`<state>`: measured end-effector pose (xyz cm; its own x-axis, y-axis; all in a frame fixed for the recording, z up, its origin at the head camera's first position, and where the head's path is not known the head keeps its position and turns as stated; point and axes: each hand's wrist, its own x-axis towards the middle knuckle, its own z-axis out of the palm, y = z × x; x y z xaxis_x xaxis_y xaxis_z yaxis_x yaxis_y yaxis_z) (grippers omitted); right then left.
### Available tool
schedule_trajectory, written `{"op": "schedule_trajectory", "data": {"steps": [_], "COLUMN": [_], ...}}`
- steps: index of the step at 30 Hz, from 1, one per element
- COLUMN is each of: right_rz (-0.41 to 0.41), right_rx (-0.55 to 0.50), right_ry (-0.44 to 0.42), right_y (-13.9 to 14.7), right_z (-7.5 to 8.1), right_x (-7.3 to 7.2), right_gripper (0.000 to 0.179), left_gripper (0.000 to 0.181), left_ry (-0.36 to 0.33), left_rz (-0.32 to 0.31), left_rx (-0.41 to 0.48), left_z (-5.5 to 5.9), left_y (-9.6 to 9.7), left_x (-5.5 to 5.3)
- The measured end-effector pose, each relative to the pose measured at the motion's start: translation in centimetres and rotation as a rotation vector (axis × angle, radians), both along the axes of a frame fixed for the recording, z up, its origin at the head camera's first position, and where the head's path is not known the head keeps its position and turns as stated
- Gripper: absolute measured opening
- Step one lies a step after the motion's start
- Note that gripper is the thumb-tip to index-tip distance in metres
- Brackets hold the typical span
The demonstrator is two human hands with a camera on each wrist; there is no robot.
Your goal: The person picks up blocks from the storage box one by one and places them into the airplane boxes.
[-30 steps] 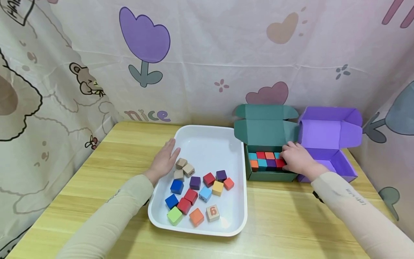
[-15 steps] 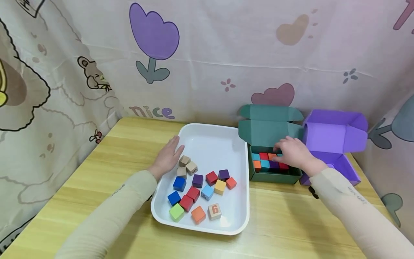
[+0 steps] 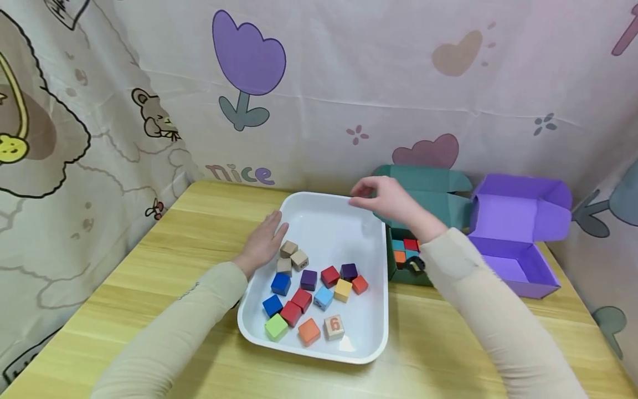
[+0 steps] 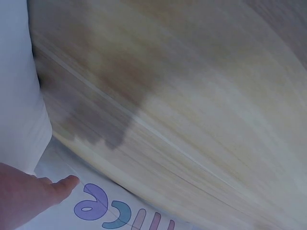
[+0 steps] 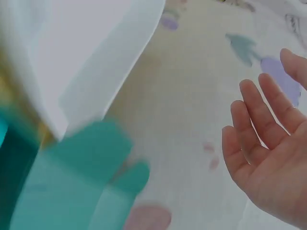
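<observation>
My left hand (image 3: 261, 244) rests along the left rim of a white tray (image 3: 326, 221), its fingers straight. Spread over the tray's near half lie coloured and plain wooden cubes, among them a green cube (image 3: 276, 327), an orange cube (image 3: 309, 331) and a plain cube with a red digit (image 3: 334, 327). Above the tray's far right corner is my right hand (image 3: 391, 200), fingers loosely bent and nothing between them. The right wrist view shows that hand (image 5: 268, 148) with its palm bare. Partly behind the right forearm, a green box (image 3: 394, 275) holds cubes, including a red one (image 3: 411, 245).
Just right of the green box stands a purple box (image 3: 518, 271) with its lid up. Both boxes sit on the wooden table (image 3: 448, 327). A printed cloth (image 3: 319, 83) hangs close behind the tray and boxes.
My right hand has lifted out of the green box and moved left, over the tray's far corner. My left hand stays at the tray's rim. The camera view has shifted slightly.
</observation>
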<state>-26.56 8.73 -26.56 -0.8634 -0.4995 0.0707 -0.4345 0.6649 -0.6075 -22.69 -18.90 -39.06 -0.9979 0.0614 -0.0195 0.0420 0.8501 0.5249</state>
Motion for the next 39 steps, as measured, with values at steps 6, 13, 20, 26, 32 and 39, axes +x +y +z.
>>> {"op": "schedule_trajectory", "data": {"steps": [6, 13, 20, 26, 32, 39], "right_rz": [0.045, 0.031, -0.019, 0.007, 0.057, 0.077], "right_rx": [-0.114, -0.129, 0.006, 0.136, 0.275, 0.373], "right_ry": [-0.053, -0.147, -0.232, -0.258, -0.278, -0.265], "right_y": [-4.9, -8.2, -9.8, -11.1, -12.3, -13.5], "right_z": [-1.2, -3.8, -6.7, -8.1, -8.7, -9.4], "right_x": [-0.3, -1.0, -1.5, -1.7, -1.1, -0.1], "right_gripper": [0.025, 0.024, 0.021, 0.026, 0.036, 0.034], "left_gripper": [0.061, 0.064, 0.062, 0.061, 0.061, 0.061], "left_ry": [-0.002, -0.031, -0.015, -0.006, -0.011, 0.006], "left_rz": [0.005, 0.024, 0.016, 0.018, 0.024, 0.026], "left_rx": [0.015, 0.046, 0.051, 0.044, 0.034, 0.023], "left_z": [0.1, -0.1, -0.2, -0.4, 0.0, 0.1], "left_y": [0.1, 0.3, 0.5, 0.4, 0.5, 0.1], "left_x": [0.2, 0.1, 0.0, -0.1, 0.2, 0.2]}}
